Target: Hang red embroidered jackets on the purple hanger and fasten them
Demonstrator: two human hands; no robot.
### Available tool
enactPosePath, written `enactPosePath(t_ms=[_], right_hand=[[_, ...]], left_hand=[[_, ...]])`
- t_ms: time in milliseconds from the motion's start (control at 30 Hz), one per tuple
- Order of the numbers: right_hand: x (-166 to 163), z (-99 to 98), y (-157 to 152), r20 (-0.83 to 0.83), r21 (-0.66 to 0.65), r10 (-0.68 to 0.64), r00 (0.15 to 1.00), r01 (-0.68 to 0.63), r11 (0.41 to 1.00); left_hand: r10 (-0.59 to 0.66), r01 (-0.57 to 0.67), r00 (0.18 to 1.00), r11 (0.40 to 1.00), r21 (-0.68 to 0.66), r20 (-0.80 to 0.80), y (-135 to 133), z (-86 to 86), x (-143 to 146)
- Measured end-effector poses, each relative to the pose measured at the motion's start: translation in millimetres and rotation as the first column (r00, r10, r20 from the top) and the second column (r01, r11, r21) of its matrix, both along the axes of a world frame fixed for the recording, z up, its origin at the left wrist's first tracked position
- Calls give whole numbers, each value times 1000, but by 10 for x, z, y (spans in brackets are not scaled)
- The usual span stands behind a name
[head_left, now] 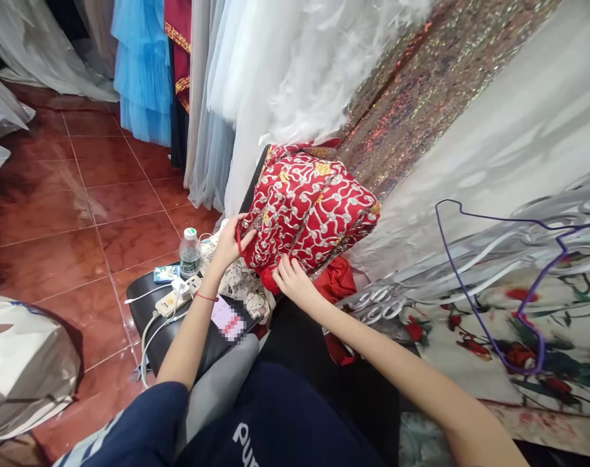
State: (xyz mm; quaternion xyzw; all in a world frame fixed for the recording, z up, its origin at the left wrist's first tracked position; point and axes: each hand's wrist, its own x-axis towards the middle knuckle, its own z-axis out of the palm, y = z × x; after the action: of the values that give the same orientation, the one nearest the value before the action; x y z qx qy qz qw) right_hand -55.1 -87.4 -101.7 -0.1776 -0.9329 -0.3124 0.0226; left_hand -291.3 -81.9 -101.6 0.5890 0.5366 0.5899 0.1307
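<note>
A folded red garment (310,206) with silver and gold embroidery rests on a dark seat, with plain red cloth (338,280) bunched under it. My left hand (230,243) grips its left edge, fingers curled round a red strap or loop. My right hand (292,280) pinches the lower front edge of the same bundle, fingers closed on the fabric. A thin red string circles my left wrist.
A water bottle (190,252), a white power strip (177,298) with cables and a patterned cloth (241,285) lie on a black stool at left. White, blue and sequinned dresses (285,71) hang behind. A purple hanger (499,279) lies on floral fabric at right. Bagged garments sit on the red tile floor (81,214).
</note>
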Motion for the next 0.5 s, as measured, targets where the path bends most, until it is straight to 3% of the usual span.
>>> enactPosePath(t_ms=[167, 333, 500], right_hand=[[112, 189, 49, -127, -1, 34, 991, -34, 999], [142, 689, -58, -300, 145, 84, 950, -41, 989], [267, 1232, -222, -536, 135, 20, 844, 62, 989]], left_hand=[[10, -9, 998, 1000, -28, 60, -56, 296, -150], [-81, 81, 997, 996, 31, 5, -205, 905, -19], [-232, 237, 969, 969, 61, -84, -372, 1465, 282]])
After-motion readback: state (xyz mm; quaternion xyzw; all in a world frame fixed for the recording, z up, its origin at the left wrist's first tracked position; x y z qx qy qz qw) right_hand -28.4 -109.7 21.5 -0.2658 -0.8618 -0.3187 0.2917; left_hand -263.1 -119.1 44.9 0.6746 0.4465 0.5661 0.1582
